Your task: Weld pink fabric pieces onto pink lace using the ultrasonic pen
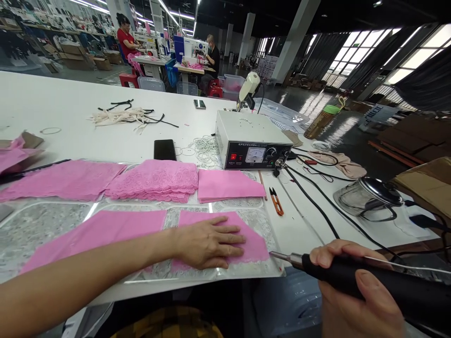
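Note:
My left hand (pixel 211 241) lies flat with fingers spread on a pink fabric piece (pixel 252 234), which rests on a clear-topped mat (pixel 260 270) at the table's front edge. In my right hand (pixel 362 277) is a black-handled ultrasonic welding pen (pixel 338 272). Its metal tip points left, right by the fabric's lower right corner; whether it touches I cannot tell. Left of that piece lies another pink fabric piece (pixel 116 230), partly under my left forearm. Behind them are a stack of pink lace pieces (pixel 155 180) and a folded pink piece (pixel 229 184).
A grey control box (pixel 253 136) with cables stands behind the mat. Orange thread snips (pixel 276 202), a glass mug (pixel 366 199), a black phone (pixel 165 150) and a bundle of cords (pixel 206 150) lie about it. Two people sit at sewing machines farther back.

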Action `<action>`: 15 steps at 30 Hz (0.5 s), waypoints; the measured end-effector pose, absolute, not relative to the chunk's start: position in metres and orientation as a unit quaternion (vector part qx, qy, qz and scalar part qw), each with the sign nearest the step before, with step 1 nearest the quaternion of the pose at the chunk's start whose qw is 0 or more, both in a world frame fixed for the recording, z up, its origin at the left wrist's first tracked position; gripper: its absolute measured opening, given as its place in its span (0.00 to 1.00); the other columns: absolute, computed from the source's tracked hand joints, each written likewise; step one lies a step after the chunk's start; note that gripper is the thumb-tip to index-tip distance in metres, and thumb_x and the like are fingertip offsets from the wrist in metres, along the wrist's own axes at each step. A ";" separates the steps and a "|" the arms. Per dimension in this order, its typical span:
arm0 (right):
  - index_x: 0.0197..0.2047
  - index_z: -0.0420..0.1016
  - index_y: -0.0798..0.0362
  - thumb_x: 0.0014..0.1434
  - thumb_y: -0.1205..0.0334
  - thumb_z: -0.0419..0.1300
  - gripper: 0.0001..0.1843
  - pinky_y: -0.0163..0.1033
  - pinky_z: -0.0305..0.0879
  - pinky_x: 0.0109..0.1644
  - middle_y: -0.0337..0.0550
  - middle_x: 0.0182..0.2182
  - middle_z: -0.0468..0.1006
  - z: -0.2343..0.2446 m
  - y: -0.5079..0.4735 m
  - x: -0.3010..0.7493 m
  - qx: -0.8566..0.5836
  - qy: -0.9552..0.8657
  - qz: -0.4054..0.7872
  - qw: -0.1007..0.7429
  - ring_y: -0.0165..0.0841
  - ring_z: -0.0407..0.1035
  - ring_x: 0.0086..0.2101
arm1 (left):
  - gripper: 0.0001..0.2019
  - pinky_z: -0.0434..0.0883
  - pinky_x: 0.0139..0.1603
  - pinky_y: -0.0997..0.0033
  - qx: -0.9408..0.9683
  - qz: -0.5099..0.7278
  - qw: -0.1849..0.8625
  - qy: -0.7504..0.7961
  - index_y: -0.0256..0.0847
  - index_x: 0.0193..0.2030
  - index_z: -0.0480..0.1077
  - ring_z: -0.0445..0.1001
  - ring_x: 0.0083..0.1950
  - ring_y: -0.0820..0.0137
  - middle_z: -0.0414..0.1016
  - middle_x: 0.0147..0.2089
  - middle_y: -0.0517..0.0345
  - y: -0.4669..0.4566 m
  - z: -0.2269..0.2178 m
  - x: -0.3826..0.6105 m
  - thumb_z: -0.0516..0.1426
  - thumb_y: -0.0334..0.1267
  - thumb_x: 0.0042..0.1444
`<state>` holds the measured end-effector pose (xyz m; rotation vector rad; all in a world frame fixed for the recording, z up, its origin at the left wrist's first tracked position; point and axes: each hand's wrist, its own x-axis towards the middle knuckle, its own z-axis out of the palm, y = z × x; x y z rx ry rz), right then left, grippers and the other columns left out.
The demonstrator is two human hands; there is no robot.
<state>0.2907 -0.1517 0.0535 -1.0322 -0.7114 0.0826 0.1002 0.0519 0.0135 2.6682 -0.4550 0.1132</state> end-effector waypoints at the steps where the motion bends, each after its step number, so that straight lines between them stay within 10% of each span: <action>1: 0.34 0.77 0.52 0.46 0.59 0.58 0.12 0.40 0.63 0.20 0.40 0.26 0.74 0.056 -0.153 0.292 -0.489 -0.320 0.035 0.811 0.31 0.64 0.20 | 0.21 0.41 0.76 0.50 0.962 0.043 0.212 -0.164 0.42 0.66 0.66 0.58 0.73 0.59 0.63 0.70 0.50 0.052 0.013 0.100 0.52 0.44 0.69; 7: 0.48 0.77 0.45 0.44 0.51 0.61 0.26 0.43 0.64 0.22 0.40 0.31 0.77 0.066 -0.164 0.301 -0.538 -0.218 0.031 0.814 0.33 0.64 0.21 | 0.21 0.44 0.75 0.49 0.963 0.049 0.209 -0.163 0.43 0.65 0.67 0.59 0.72 0.59 0.64 0.69 0.49 0.051 0.013 0.101 0.53 0.43 0.69; 15: 0.28 0.73 0.50 0.42 0.46 0.57 0.17 0.45 0.58 0.19 0.43 0.25 0.74 0.059 -0.169 0.309 -0.527 -0.147 -0.061 0.835 0.34 0.60 0.17 | 0.22 0.49 0.74 0.47 0.964 0.066 0.187 -0.176 0.39 0.64 0.68 0.59 0.72 0.55 0.63 0.69 0.44 0.050 0.015 0.101 0.53 0.47 0.68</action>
